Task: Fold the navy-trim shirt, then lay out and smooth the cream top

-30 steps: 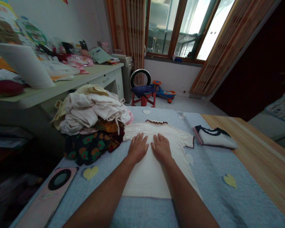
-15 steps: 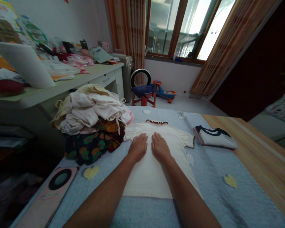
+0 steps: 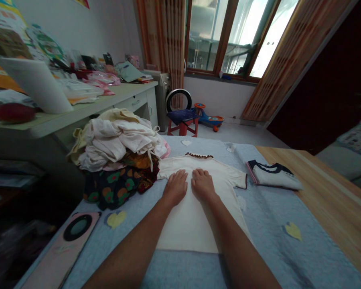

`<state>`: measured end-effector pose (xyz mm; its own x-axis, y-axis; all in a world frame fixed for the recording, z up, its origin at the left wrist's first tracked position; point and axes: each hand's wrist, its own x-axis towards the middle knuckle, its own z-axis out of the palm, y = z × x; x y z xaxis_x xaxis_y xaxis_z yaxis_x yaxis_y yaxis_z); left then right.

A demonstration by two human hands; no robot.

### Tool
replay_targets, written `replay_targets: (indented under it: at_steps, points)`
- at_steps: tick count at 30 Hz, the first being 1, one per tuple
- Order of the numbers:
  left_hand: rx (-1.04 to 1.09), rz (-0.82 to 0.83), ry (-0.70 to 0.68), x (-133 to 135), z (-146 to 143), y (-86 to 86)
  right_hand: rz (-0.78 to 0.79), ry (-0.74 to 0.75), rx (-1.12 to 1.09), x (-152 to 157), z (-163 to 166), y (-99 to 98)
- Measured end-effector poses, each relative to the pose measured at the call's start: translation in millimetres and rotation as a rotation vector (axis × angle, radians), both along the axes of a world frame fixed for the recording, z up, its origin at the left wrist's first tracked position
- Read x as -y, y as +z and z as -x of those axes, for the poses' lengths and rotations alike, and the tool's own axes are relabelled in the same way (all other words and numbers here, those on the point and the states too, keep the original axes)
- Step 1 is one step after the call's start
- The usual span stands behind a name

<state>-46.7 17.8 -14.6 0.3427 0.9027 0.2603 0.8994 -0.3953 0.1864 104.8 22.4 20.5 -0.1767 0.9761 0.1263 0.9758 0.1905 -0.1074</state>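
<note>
A cream short-sleeved T-shirt [image 3: 192, 224] with brown ruffled neck trim lies spread on a pale blue cloth [image 3: 264, 224], its collar pointing away from me. My left hand [image 3: 176, 186] rests flat on the upper chest of the shirt, fingers stretched out. Beside it, a small gap apart, my right hand [image 3: 203, 184] also lies on the shirt; its fingers are a little bent, with nothing in them. Left of the shirt is a heap of crumpled clothes [image 3: 117, 140], touching its left sleeve. A folded white garment with a dark collar [image 3: 276, 176] lies to the right.
A pink flat case with a black ring [image 3: 60, 249] lies at the cloth's left edge. Bare wood [image 3: 325, 180] shows on the right. A cluttered desk [image 3: 132, 89] stands at left; beyond are a red stool [image 3: 183, 127] and a blue ride-on toy [image 3: 209, 119].
The fingers of my right hand have bent slightly. My left hand stays flat in place on the shirt. The view has shifted very slightly.
</note>
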Motion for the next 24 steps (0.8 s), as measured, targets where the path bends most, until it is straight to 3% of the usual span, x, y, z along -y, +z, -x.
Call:
replay_targets:
  at_steps: [9, 24]
  points:
    - [0.016, -0.003, 0.032, -8, 1, 7.1, -0.055, -0.018, -0.036, 2, 2, -9.6]
    - [-0.013, 0.001, 0.037, -12, 1, 2.0, 0.077, 0.007, -0.051, -5, -2, -15.9]
